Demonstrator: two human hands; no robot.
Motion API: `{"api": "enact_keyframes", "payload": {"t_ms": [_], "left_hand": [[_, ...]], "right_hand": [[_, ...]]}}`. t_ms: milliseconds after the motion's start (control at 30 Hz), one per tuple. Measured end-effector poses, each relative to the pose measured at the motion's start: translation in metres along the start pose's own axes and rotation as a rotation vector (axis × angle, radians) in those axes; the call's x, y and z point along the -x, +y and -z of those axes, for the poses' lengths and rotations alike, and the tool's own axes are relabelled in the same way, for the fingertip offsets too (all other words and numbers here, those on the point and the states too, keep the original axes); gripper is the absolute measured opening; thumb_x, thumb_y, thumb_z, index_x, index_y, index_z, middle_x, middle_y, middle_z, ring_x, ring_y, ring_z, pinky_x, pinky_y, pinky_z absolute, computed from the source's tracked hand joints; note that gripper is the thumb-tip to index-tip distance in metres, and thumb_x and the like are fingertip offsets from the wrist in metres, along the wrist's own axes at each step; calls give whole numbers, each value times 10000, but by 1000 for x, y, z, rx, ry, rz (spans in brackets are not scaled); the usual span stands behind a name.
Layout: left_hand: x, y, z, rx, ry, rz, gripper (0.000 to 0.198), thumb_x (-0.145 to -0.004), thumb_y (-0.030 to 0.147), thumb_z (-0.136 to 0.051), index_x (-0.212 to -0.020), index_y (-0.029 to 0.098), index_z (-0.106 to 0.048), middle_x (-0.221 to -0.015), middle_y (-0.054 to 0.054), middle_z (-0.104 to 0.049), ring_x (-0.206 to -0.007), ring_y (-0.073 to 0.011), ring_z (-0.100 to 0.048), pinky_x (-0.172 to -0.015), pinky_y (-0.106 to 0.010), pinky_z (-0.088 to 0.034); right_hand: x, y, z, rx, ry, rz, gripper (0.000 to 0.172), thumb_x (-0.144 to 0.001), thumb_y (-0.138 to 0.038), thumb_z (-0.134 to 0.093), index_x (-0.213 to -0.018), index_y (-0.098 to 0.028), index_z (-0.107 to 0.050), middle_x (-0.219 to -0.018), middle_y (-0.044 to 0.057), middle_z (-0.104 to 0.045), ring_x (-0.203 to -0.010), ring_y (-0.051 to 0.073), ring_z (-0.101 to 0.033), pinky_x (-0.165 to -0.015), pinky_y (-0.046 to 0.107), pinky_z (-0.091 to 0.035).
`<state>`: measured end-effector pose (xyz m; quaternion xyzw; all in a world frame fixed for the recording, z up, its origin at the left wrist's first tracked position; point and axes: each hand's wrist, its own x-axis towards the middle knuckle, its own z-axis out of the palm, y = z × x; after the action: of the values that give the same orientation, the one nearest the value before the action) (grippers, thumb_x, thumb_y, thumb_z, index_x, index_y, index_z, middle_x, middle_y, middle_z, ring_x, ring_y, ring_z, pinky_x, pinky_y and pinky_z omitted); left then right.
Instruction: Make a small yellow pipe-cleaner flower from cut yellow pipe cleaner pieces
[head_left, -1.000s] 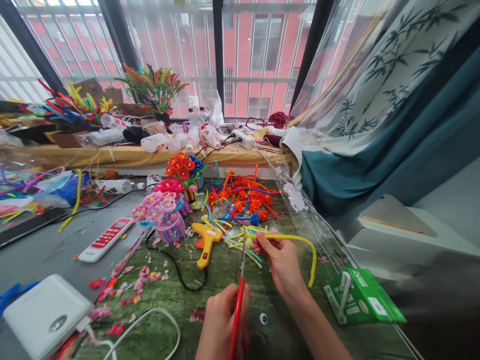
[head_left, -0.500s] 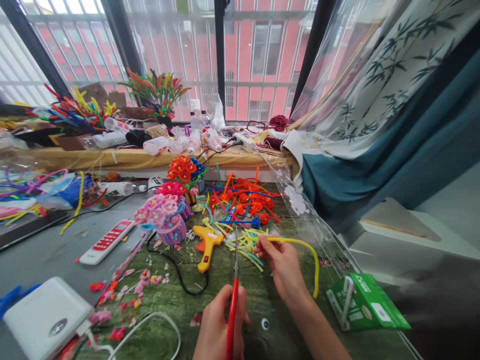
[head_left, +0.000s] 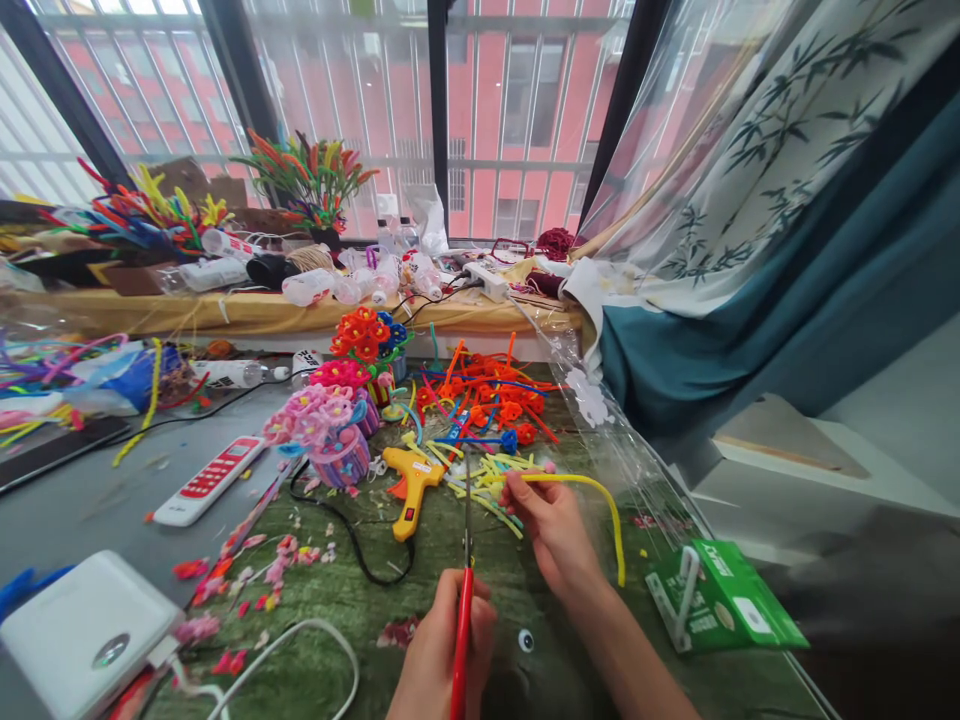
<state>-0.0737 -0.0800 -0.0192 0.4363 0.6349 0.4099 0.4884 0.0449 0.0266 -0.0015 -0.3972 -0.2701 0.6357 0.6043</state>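
Note:
My left hand is closed around red-handled scissors, whose metal blades point away from me and look nearly together. To the right, my right hand pinches a yellow pipe cleaner near one end. Its long free part bends out to the right and droops down. The pinched end lies just right of the scissor blades, and I cannot tell whether they touch. Beneath the fingertips lies a pile of short pale-yellow pipe cleaner pieces. Left of the blades rests a yellow hot glue gun.
Pink pipe cleaner flowers in a striped pot stand left of the glue gun. Orange pipe cleaner flowers are heaped behind. A white power bank with a cable, a remote and a green packet lie around.
The view has shifted slightly. Both hands keep their holds on the scissors and the yellow pipe cleaner, and the right fingertips sit a little closer to the blades.

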Motion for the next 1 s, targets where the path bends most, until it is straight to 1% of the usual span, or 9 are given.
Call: {"api": "enact_keyframes", "payload": {"t_ms": [100,233,300,367,467,533,700,867,1000], "left_hand": [[5,-1,6,-185,28,-99,622,-809,825,-339,-803,230,-521,-650,-22,-603,-627,-198,-597,-580,-260,-440],[9,3,9,-295,5,-161,550,-856,761,-353,-780,238,-505,-648,-23,-611,-630,-203,-616,-570,-254,-376],[9,6,8,-298,-4,-179,527,-868,740,-367,-778,240,-507,-630,-21,-606,-614,-202,-617,-542,-247,-357],[8,6,6,-279,-12,-182,514,-879,725,-363,-786,242,-515,-611,-22,-609,-578,-198,-610,-496,-238,-339],[7,6,4,-249,-18,-173,487,-897,689,-376,-766,247,-531,-547,-7,-590,-453,-173,-548,-435,-225,-315],[7,6,3,-228,-12,-165,480,-903,672,-388,-729,249,-534,-494,9,-550,-392,-158,-503,-413,-219,-305],[8,8,3,-190,-6,-158,498,-896,677,-398,-675,249,-524,-453,17,-510,-389,-153,-503,-388,-210,-298],[8,9,1,-186,-23,-149,529,-903,697,-361,-668,243,-501,-431,28,-483,-426,-159,-538,-357,-202,-279],[8,7,1,-172,-19,-149,544,-904,704,-355,-660,239,-496,-425,30,-496,-388,-145,-514,-338,-199,-282]], "right_hand": [[0,0,1,-69,15,37,342,-496,-394,-952,-671,-169,-763,-621,-18,-705,-583,108,-614,-597,225,-498],[1,1,-1,-142,-4,44,314,-503,-387,-953,-665,-196,-764,-641,-30,-715,-607,109,-631,-636,234,-516],[2,2,-3,-167,-17,40,298,-509,-373,-953,-658,-199,-762,-660,-27,-724,-618,116,-649,-662,248,-532],[4,2,-6,-187,-26,39,295,-503,-363,-957,-656,-203,-761,-703,-19,-745,-664,133,-682,-719,270,-555],[7,1,-8,-226,-66,24,274,-520,-335,-956,-647,-212,-747,-783,1,-782,-759,168,-724,-806,315,-575],[8,0,-9,-250,-106,2,251,-553,-318,-946,-646,-209,-740,-828,20,-797,-790,177,-738,-829,322,-578],[9,-1,-8,-260,-155,-22,217,-601,-306,-929,-666,-194,-756,-867,34,-806,-794,160,-756,-795,250,-589],[9,-2,-8,-289,-171,-31,213,-593,-288,-936,-660,-187,-762,-832,35,-810,-798,154,-763,-794,210,-599],[9,-1,-8,-303,-177,-31,210,-589,-269,-938,-658,-187,-758,-822,34,-810,-790,156,-765,-789,213,-607]]}}
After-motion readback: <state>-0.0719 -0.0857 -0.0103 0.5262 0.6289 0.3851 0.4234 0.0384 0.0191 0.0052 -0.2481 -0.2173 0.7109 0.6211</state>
